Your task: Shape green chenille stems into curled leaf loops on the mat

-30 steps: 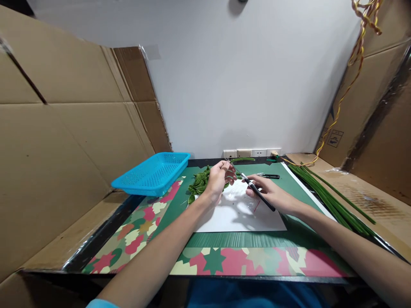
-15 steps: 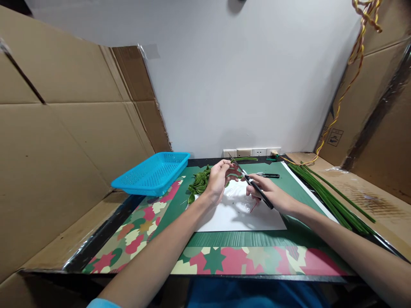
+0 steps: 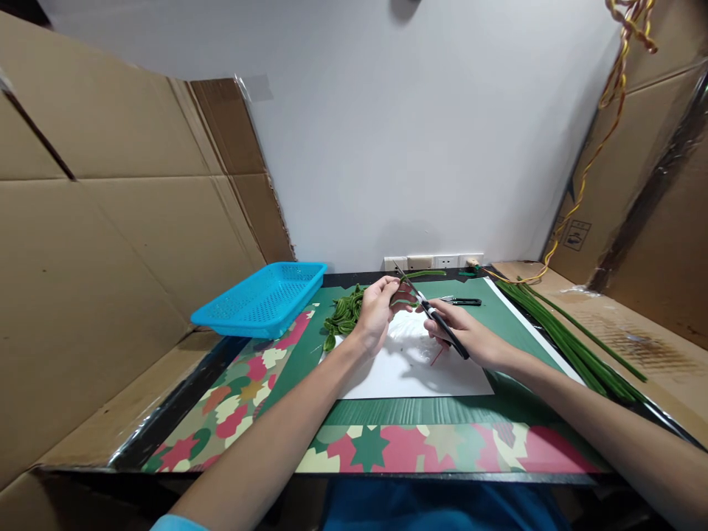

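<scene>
My left hand (image 3: pixel 379 310), fingers pinched together, grips a green pipe cleaner (image 3: pixel 423 273) whose free end points right. In my right hand (image 3: pixel 462 328) is a pair of scissors (image 3: pixel 436 317) with black handles, the blades slanting up and left. Those blades reach the pipe cleaner beside my left fingertips; whether they are closed on it I cannot tell. Left of my left hand lies a heap of looped green pipe-cleaner leaves (image 3: pixel 344 313). A sheet of white paper (image 3: pixel 420 376) lies below both hands, with a thin red strand (image 3: pixel 436 357) under my right hand.
A blue perforated basket (image 3: pixel 259 302) stands at the left. Long green pipe cleaners (image 3: pixel 569 339) lie in a bundle at the right edge. Behind my right hand is a slim black-handled tool (image 3: pixel 467 302). Cardboard walls (image 3: pixel 127 221) flank the table; a yellow twisted wire (image 3: pixel 583 184) hangs at right.
Little differs. The free end of the pipe cleaner has shifted slightly right, and the scissors have moved very slightly left; both hands keep their hold.
</scene>
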### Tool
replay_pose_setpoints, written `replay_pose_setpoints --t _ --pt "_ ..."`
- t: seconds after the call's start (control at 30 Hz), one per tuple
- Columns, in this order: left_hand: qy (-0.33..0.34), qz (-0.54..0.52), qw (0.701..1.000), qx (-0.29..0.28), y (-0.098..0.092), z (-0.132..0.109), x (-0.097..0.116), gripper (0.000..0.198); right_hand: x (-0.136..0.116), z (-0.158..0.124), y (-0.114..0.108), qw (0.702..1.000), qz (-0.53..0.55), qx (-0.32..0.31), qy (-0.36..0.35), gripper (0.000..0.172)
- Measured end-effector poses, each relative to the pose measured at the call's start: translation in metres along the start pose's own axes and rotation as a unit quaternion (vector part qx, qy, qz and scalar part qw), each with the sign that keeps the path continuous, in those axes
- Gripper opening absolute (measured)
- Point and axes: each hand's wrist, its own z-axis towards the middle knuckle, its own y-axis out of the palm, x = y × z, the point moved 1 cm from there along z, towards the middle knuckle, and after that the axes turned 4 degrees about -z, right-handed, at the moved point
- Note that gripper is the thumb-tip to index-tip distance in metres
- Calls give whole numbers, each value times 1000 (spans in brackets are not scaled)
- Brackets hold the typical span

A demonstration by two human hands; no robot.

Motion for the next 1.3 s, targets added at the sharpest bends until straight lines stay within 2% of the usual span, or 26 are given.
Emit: replay_pose_setpoints --t 0.93,1.3 --pt "28 32 999 -16 -6 7 -8 26 0 -1 1 1000 -18 1 4 39" --pt "29 30 999 -16 -4 6 -7 27 0 -1 1 1000 -12 -6 0 45"
